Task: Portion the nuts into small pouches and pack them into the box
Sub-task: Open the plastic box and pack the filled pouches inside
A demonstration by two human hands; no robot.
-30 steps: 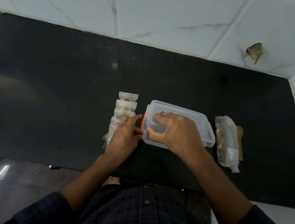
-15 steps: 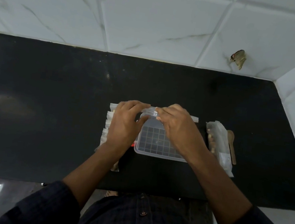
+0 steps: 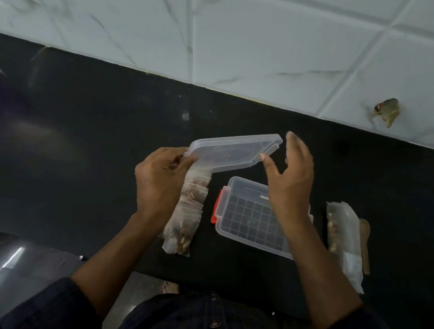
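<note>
A clear plastic box (image 3: 245, 232) with a red latch on its left side stands open on the black counter, its gridded bottom bare. My left hand (image 3: 159, 182) pinches the left corner of the clear lid (image 3: 235, 151) and holds it tilted in the air above the counter. My right hand (image 3: 289, 178) hovers over the box with fingers spread, just right of the lid and not touching it. A row of small filled pouches (image 3: 186, 215) lies left of the box, partly under my left hand. A larger bag of nuts (image 3: 343, 240) lies right of the box.
A wooden spoon (image 3: 364, 242) lies beside the bag of nuts on its right. The black counter (image 3: 74, 160) meets a white tiled wall at the back and right. The counter's front edge runs close to my body.
The lid has come off the box and risen up and to the left in my left hand. My right hand has let go of it and opened.
</note>
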